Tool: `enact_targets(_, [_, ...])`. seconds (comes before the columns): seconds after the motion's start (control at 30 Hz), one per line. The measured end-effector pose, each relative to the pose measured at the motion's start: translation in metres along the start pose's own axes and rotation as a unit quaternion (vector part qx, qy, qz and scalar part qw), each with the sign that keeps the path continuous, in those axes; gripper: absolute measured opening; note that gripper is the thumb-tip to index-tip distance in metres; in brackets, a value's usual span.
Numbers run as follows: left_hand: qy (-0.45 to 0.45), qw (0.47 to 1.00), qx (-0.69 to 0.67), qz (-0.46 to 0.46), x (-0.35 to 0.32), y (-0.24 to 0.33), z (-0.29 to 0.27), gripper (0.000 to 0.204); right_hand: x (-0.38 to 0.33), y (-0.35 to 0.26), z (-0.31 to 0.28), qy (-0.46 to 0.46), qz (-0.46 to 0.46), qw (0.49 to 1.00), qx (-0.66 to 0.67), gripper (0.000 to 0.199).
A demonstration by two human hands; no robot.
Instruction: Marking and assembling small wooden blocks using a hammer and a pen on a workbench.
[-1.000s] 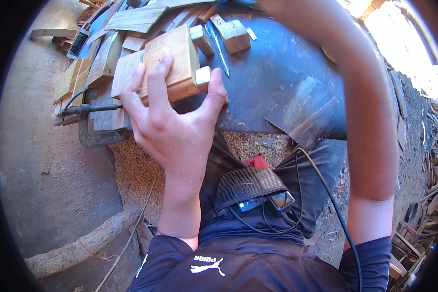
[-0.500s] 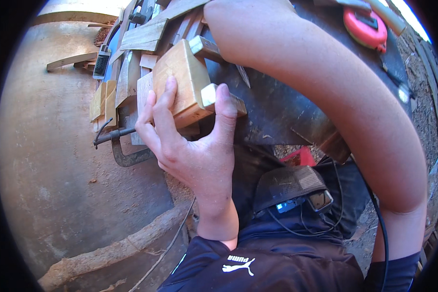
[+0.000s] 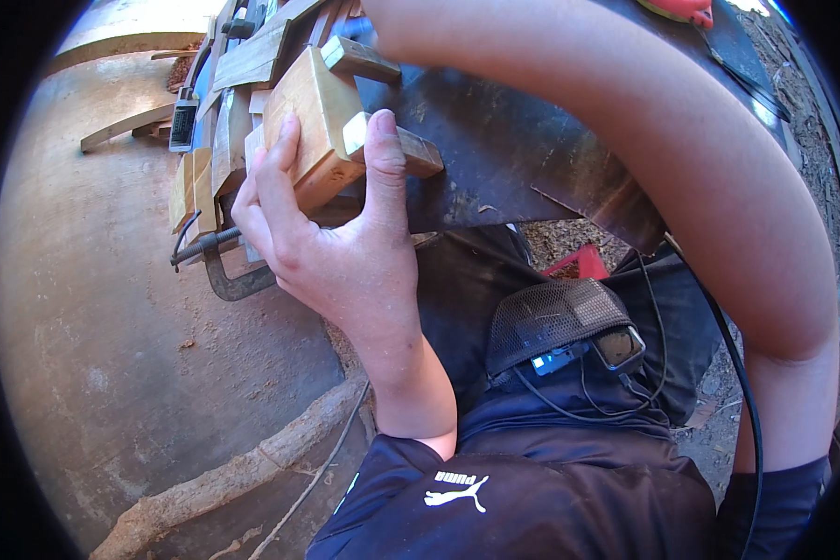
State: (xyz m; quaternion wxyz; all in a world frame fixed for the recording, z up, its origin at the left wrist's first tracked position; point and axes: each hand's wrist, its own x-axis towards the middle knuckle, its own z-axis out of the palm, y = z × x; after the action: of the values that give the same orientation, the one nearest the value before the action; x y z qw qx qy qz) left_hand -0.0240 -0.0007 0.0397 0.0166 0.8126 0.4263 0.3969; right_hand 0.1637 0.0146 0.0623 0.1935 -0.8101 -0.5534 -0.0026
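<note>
My left hand (image 3: 345, 247) is closed on a pale wooden block (image 3: 313, 117), with fingertips spread over its broad face. My thumb presses the end of a short wooden strip (image 3: 411, 149) at the block's near right side. A second short strip (image 3: 359, 58) juts out from the block's far right corner. Both strips extend over the dark bench top (image 3: 495, 140). My right forearm (image 3: 625, 103) arches across the top of the picture; its hand lies beyond the upper edge, so what it does is hidden.
A metal C-clamp (image 3: 224, 271) grips the bench's left edge. Scrap wood pieces (image 3: 247, 70) crowd the bench behind the block. A red tape measure (image 3: 686, 9) sits at the far right. A cable (image 3: 737, 373) hangs beside my right arm. A log (image 3: 233, 476) lies at lower left.
The view has shifted, so the bench, block and left hand appear higher and farther left. The left hand keeps the same hold on the block. The tape measure is now partly cut off.
</note>
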Motion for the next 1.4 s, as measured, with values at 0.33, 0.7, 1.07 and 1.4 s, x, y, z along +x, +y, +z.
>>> enact_targets(0.33, [0.026,0.999,0.026,-0.008,-0.002,-0.008,-0.008,0.063,-0.034,-0.004,-0.12,-0.229,-0.025,0.944,0.234,0.02])
enact_targets(0.7, [-0.004,0.999,-0.012,0.034,0.001,-0.017,-0.015,0.066,-0.046,0.024,-0.048,-0.26,-0.224,0.864,0.368,0.039])
enact_targets(1.07, [-0.047,0.953,-0.287,-0.085,-0.009,-0.05,-0.057,0.072,-0.056,0.003,-0.025,-0.167,-0.163,0.847,0.478,0.034])
enact_targets(1.4, [-0.076,0.949,-0.262,-0.156,-0.028,-0.066,-0.063,0.045,-0.051,0.0,-0.031,-0.208,-0.152,0.829,0.496,0.031])
